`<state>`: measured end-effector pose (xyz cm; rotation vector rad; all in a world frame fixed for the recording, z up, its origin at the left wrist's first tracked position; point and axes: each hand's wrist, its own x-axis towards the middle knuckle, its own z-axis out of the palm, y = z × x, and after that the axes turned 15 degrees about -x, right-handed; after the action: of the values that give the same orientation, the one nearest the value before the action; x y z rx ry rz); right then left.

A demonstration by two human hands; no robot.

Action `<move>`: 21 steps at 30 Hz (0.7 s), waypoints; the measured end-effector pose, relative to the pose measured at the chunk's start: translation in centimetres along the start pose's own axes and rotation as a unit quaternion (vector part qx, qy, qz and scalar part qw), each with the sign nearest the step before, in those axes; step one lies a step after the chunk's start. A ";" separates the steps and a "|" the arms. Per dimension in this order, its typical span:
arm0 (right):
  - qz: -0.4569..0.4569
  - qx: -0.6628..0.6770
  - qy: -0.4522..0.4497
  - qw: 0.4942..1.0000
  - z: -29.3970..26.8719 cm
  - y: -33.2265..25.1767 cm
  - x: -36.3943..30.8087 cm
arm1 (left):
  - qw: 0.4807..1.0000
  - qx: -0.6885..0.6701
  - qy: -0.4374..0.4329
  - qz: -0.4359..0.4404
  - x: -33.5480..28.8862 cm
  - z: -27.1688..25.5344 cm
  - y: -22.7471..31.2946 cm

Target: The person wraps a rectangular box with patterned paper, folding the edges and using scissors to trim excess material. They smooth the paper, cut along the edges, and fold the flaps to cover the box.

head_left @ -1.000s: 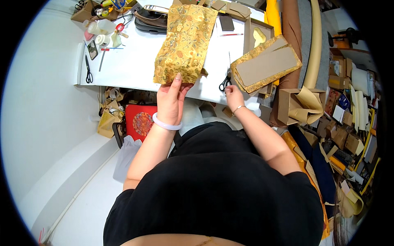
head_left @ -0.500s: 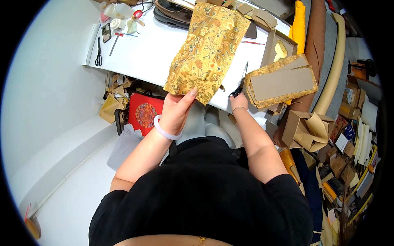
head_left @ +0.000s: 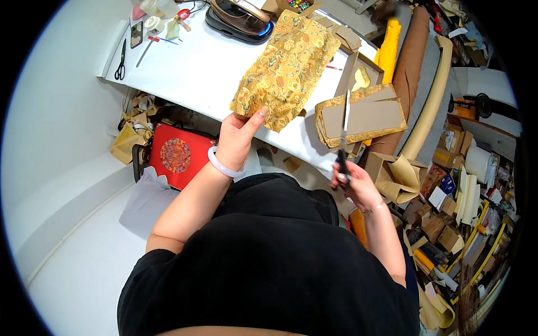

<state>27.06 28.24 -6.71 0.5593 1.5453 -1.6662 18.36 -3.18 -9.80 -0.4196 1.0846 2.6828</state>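
Between thumb and fingers, my left hand (head_left: 240, 134) pinches the near corner of a gold floral fabric piece (head_left: 286, 73). The fabric stretches away from me over the white table (head_left: 190, 78), its far end up by the boxes. My right hand (head_left: 358, 185) is closed round the black handles of a pair of scissors (head_left: 344, 131), off the table's front edge. Their blades point away from me and look closed together. Beyond the blades lie grey boards edged with gold fabric (head_left: 364, 119), stacked unevenly.
An iron on a dark base (head_left: 241, 22) stands at the back. At the left lie a second pair of scissors (head_left: 121, 61), a phone (head_left: 137, 35) and small jars. A cardboard tray (head_left: 358, 73) and fabric rolls (head_left: 412, 73) border the right. A red bag (head_left: 182, 154) is below the table.
My right hand has lifted the scissors off the table and drawn them back toward me and right. My left hand keeps its pinch on the fabric. The view has shifted slightly.
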 end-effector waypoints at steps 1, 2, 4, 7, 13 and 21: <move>0.002 -0.034 0.006 0.999 -1.1 -0.3 -1.5 | 1.000 0.010 -0.007 0.004 0.1 -0.2 0.0; -0.018 -0.063 0.001 0.998 -1.9 -1.0 -2.9 | 1.000 0.007 -0.008 0.007 0.1 -0.3 0.1; -0.033 -0.122 -0.002 0.992 -2.8 -2.6 -5.2 | 1.000 0.004 -0.010 0.011 0.2 -0.7 0.2; 0.005 -0.170 -0.071 0.983 -2.8 -5.8 -7.8 | 1.000 -0.017 -0.001 0.009 0.1 -0.6 0.6; 0.009 -0.309 -0.181 0.934 -1.8 -9.2 -7.3 | 0.998 -0.053 -0.022 -0.019 -0.2 -0.1 1.5; -0.011 -0.380 -0.194 0.905 -1.5 -11.1 -2.6 | 0.998 -0.046 -0.022 -0.039 -0.5 -0.1 1.6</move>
<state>19.72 29.84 2.02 -0.1962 1.7207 -0.9703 18.39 -4.43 -8.61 -0.4071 0.9154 2.6677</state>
